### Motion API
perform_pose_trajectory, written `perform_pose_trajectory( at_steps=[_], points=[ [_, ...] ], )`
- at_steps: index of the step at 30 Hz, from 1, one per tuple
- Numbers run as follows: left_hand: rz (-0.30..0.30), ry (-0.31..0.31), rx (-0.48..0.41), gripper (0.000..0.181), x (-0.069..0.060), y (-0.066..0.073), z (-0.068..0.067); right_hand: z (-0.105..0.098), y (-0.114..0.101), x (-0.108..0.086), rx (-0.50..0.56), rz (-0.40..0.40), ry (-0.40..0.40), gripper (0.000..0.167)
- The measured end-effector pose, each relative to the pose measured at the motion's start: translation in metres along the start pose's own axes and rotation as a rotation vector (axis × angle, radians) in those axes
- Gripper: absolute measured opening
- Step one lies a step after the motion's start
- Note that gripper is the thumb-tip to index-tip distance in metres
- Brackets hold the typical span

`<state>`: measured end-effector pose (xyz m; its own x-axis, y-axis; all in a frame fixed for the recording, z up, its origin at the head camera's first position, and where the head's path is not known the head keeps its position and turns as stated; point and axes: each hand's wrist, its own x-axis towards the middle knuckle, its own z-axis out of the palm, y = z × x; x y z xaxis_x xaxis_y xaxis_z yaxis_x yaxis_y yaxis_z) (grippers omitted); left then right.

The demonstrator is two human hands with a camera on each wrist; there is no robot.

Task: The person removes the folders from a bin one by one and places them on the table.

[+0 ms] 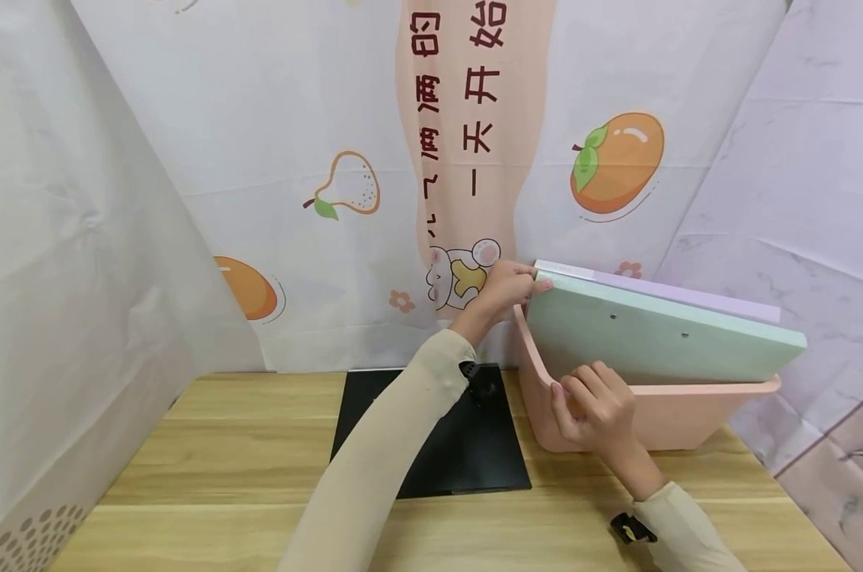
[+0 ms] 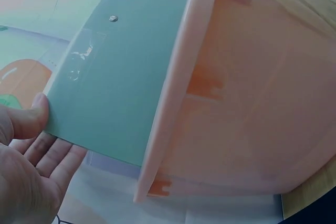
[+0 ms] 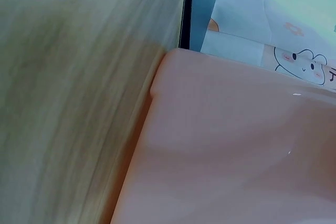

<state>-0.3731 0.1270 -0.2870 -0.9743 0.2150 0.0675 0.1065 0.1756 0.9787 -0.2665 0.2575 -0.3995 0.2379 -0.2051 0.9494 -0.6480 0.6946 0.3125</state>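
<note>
A pale green file folder [image 1: 660, 342] with two metal rivets stands tilted inside a pink plastic bin [image 1: 675, 417]. Behind it, a lilac folder [image 1: 696, 295] shows along its top edge. My left hand [image 1: 503, 284] pinches the green folder's upper left corner, thumb on the near face. In the left wrist view, that left hand [image 2: 31, 156] has its thumb on the green folder [image 2: 121, 77] and its fingers behind. My right hand [image 1: 596, 405] grips the bin's near rim close to its left corner. The right wrist view shows the bin's wall [image 3: 226, 140] but no fingers.
A flat black panel [image 1: 446, 445] lies on the wooden table [image 1: 245, 445] left of the bin, partly under my left forearm. A printed white cloth [image 1: 274, 159] hangs behind the table, with more cloth [image 1: 775, 238] at the right.
</note>
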Motion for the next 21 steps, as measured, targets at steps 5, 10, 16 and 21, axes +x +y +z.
perform_pose_trajectory(
  at_steps=[5, 10, 16, 21],
  points=[
    [0.039, 0.029, 0.004, 0.028, -0.0025, -0.0016, 0.0015, 0.0001, -0.0006, -0.0003, -0.009, 0.006, 0.007, 0.041],
    [0.087, 0.040, -0.011, 0.010, -0.0046, -0.0019, 0.0026, -0.0006, -0.0020, -0.0006, -0.012, 0.010, -0.004, 0.041],
    [0.121, 0.047, 0.003, 0.014, -0.0048, 0.0028, 0.0033, -0.0001, -0.0028, 0.0010, -0.018, 0.011, -0.006, 0.044],
    [0.146, 0.043, -0.072, 0.015, -0.0047, 0.0073, 0.0021, 0.0006, -0.0024, 0.0014, -0.021, 0.014, -0.004, 0.044]
  ],
)
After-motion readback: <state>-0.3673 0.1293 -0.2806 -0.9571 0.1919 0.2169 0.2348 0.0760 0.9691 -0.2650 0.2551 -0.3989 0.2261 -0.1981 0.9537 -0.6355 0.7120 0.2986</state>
